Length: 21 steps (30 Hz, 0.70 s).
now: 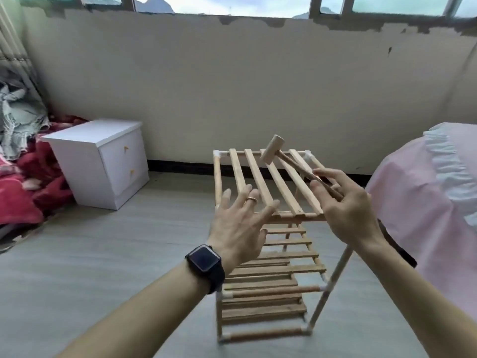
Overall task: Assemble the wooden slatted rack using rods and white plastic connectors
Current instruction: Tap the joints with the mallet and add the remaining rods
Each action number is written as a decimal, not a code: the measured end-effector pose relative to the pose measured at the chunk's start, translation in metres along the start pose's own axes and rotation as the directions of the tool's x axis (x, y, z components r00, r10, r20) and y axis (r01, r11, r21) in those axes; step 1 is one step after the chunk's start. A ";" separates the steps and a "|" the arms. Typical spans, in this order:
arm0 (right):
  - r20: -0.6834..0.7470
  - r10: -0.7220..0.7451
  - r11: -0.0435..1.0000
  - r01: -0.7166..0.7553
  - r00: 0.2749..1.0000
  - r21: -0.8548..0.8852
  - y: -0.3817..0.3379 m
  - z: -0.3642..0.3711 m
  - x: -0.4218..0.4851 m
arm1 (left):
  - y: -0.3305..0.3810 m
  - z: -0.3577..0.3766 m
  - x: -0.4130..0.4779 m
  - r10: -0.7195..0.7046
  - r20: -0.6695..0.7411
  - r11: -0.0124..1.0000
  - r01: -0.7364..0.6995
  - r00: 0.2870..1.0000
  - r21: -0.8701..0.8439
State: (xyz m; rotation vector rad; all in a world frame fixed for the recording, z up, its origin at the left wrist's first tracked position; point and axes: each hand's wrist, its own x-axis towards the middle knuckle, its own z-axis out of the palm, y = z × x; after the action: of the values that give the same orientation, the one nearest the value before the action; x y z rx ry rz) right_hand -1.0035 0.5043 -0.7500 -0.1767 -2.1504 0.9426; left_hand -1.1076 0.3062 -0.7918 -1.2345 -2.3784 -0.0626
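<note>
A wooden slatted rack (260, 177) stands upright on the floor, several shelves high, its rods joined by white plastic connectors (218, 153). My right hand (346, 205) holds the handle of a small wooden mallet (272, 149); the mallet's head hovers over the top shelf near its far right side. My left hand (240, 220), wearing a ring and a dark watch, is spread with straight fingers just above the near left part of the top shelf. Lower shelves (273, 270) show beneath my hands.
A white two-drawer bedside cabinet (103, 161) stands to the left against the wall. Red and grey bedding (23, 174) lies heaped at far left. A pink cover with a frill (426, 192) is close on the right. Grey floor (103, 254) surrounds the rack.
</note>
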 end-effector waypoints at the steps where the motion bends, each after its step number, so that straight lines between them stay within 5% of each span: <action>1: 0.022 0.024 0.994 -0.027 0.999 0.111 -0.009 0.001 -0.001 | -0.010 -0.002 -0.003 0.017 -0.083 0.999 -0.021 0.996 -0.043; 3: 0.028 0.083 0.934 -0.087 0.996 0.346 -0.028 0.002 0.001 | -0.028 -0.003 -0.014 -0.029 -0.234 0.988 -0.008 0.972 -0.157; 5: -0.025 0.136 0.835 -0.101 0.990 0.540 -0.044 0.003 0.007 | -0.044 0.004 -0.027 -0.197 -0.222 0.932 0.112 0.955 -0.345; 8: -0.129 0.140 0.830 -0.046 0.982 0.555 -0.061 0.014 0.025 | -0.045 0.022 -0.043 -0.385 0.132 0.595 0.355 0.913 -0.721; 10: -0.125 0.126 0.855 -0.044 0.984 0.517 -0.074 0.030 0.036 | -0.041 0.035 -0.048 -0.405 0.263 0.421 0.434 0.876 -0.796; 21: 0.014 0.282 0.548 -0.173 0.959 0.818 -0.132 0.101 0.065 | -0.041 0.053 -0.058 -0.352 0.265 0.471 0.414 0.898 -0.779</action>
State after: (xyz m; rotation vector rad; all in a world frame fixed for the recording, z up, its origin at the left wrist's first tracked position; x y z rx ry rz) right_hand -1.0975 0.3780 -0.6659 -0.0430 -1.3833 1.9385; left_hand -1.1308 0.2507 -0.8568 -0.9633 -2.7114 -1.4750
